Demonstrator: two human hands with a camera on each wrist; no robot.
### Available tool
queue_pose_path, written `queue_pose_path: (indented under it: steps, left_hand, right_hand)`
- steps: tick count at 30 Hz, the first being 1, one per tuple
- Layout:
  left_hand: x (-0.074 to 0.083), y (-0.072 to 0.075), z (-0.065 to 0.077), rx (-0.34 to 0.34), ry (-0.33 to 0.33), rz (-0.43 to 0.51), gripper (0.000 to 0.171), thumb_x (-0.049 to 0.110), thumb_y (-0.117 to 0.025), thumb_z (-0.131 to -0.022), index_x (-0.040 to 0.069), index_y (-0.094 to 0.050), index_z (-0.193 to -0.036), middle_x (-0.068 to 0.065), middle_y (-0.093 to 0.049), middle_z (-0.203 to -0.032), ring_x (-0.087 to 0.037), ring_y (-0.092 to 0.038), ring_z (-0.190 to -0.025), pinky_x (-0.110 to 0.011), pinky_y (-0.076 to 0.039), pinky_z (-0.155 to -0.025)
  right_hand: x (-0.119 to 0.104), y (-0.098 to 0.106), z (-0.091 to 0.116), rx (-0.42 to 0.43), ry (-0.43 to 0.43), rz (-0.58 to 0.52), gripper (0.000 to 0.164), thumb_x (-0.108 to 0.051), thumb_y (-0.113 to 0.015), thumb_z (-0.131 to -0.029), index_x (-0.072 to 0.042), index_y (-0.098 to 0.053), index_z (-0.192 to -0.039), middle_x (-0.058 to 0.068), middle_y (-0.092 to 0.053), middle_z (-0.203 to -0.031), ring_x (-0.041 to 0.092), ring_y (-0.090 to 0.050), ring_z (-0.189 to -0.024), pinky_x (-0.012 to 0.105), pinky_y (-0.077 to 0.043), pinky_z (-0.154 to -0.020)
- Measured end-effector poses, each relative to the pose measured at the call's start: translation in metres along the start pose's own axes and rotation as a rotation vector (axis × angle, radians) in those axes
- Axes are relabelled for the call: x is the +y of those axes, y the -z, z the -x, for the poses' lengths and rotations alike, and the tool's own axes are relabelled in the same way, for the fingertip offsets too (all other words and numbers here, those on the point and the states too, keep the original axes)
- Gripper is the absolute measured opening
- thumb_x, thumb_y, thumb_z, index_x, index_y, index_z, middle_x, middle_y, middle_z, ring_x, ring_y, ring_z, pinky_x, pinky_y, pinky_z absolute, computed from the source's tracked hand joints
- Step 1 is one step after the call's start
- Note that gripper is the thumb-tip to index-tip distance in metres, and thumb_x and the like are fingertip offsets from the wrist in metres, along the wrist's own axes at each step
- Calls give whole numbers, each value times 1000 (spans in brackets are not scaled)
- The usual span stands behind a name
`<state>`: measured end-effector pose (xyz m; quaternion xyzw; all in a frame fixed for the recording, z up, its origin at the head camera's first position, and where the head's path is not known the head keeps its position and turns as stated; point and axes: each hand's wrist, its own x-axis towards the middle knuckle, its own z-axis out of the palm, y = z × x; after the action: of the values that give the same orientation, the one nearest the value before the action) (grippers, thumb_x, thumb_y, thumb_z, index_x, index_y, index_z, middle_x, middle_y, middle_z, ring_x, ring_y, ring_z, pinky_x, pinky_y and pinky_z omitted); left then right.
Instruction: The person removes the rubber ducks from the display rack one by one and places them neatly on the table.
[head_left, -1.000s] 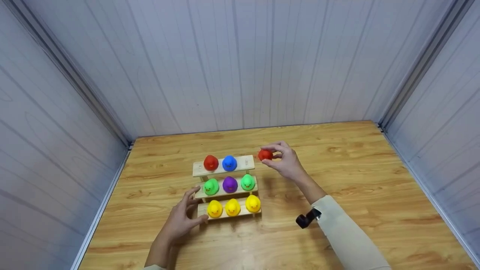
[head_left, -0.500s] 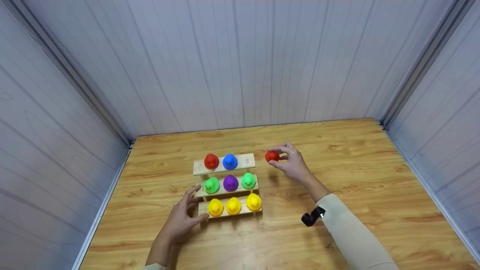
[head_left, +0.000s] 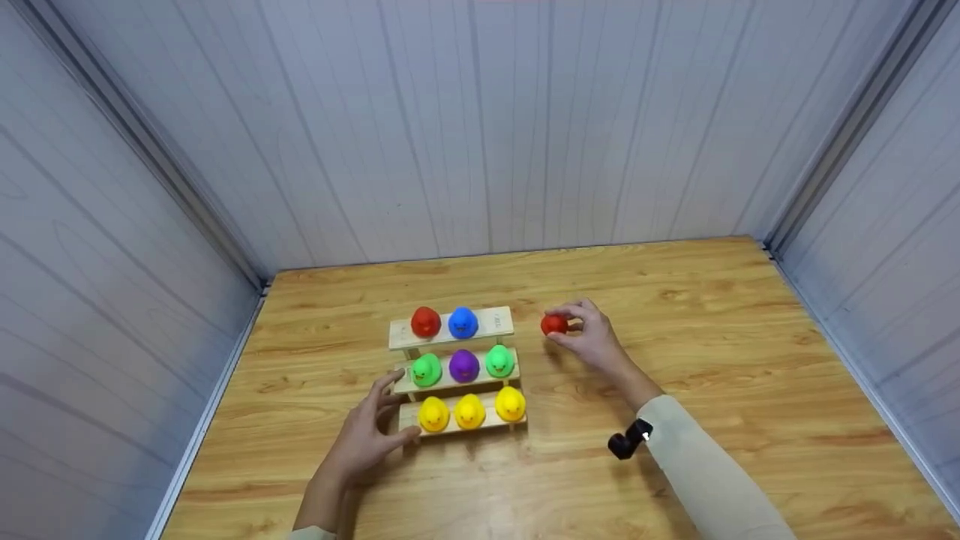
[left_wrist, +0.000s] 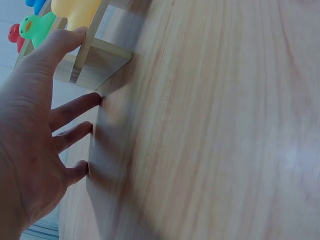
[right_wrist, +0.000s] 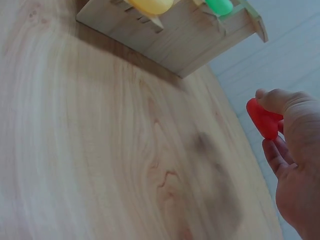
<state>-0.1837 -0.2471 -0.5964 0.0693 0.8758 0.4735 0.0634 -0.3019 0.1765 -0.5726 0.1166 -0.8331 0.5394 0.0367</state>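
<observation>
Eight ducks [head_left: 464,366] seated on rack [head_left: 493,319]: three each on lower tiers, two on top. I judge one left: second red duck [head_left: 553,324], above counter [head_left: 712,360], right of rack, pinched in my right hand [head_left: 594,339]. My left hand [head_left: 363,436], fingers spread, touches rack's left end.

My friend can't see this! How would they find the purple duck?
Find the wooden stand on the table, with the person's left hand at one end. Look at its middle step. There, between two green ducks, sits the purple duck, the only purple one on the stand.
</observation>
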Motion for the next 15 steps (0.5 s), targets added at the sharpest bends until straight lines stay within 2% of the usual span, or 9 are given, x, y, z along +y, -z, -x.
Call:
queue_pose_path:
  steps: [3, 5, 12, 15]
  left_hand:
    - [0, -1, 1, -6, 7, -2, 92, 37, -94, -95, 34, -41, -170, -27, -65, -160, -50, -63, -151, -83, -22, -133]
    - [1, -1, 1, -11, 12, 0, 92, 37, -94, -94, 34, -41, -170, -26, -65, -161, -50, -62, -152, -83, -20, -134]
    - [0, -2, 3, -11, 9, -7, 92, 37, -94, -94, 35, -41, -170, -24, -67, -159, -49, -62, -152, -85, -16, -134]
    - [0, -2, 3, -12, 15, -6, 92, 36, -94, -94, 35, -41, -169, -25, -66, -160, -48, -62, -152, -84, -16, -134]
  right_hand:
    - [6, -2, 3, -4, -35, -11, 38, -3, -87, -97, -1, -79, -134, 23, -66, -134, 36, -69, -127, 34, -63, -104]
    - [9, -3, 5, -7, -50, -21, 40, -2, -87, -97, -1, -78, -135, 23, -66, -135, 37, -69, -129, 32, -62, -105]
    - [22, -8, 10, -13, -83, -7, 38, 0, -85, -98, -2, -78, -136, 22, -67, -137, 39, -70, -131, 51, -63, -114]
    - [27, -10, 12, -9, -80, 10, 37, 2, -84, -98, -2, -78, -135, 23, -67, -136, 40, -72, -128, 49, -63, -114]
